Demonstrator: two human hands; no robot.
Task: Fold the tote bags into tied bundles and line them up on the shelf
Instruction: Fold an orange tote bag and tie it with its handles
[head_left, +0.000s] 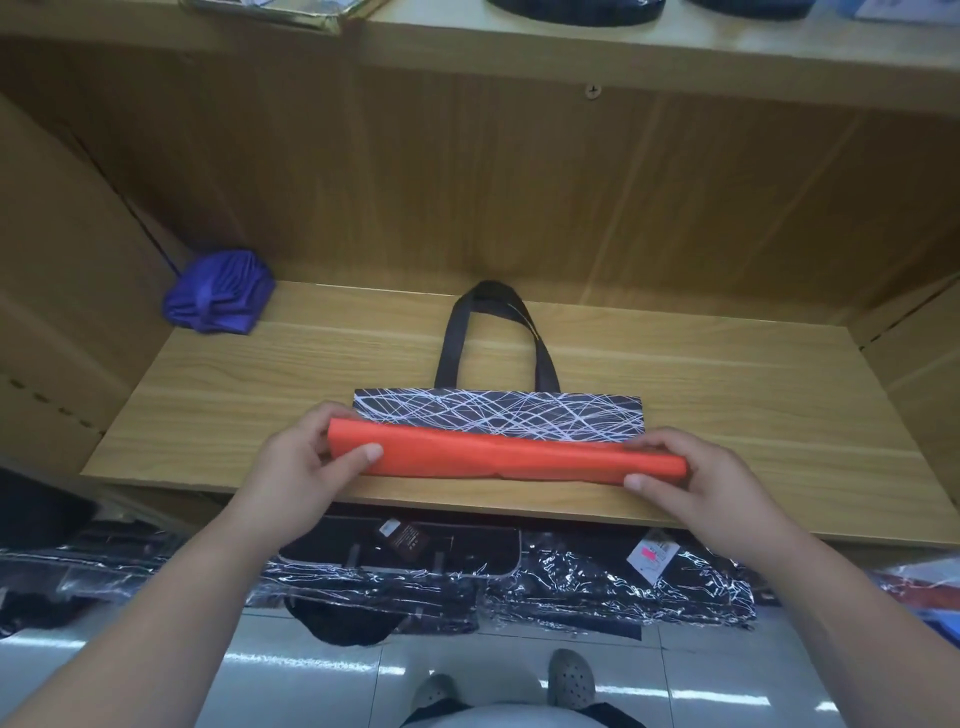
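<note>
Your left hand (306, 457) and right hand (701, 478) each grip one end of the tote bag (498, 418), rolled orange-side-out at six o'clock on the wood-grain shelf (727, 374). Its black handles (496, 332) point to twelve. A purple tied bundle (218, 293) sits at ten o'clock. Plastic-wrapped bags (597, 587) lie below, beside the glossy tiled floor (311, 670).

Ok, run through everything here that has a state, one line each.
tote bag: flat on the shelf, near part rolled up orange side out, patterned top unrolled.
handles: lying flat, loose, pointing to the back.
purple bundle: folded and tied, in the back left corner.
left hand: grips the roll's left end.
right hand: grips the roll's right end.
</note>
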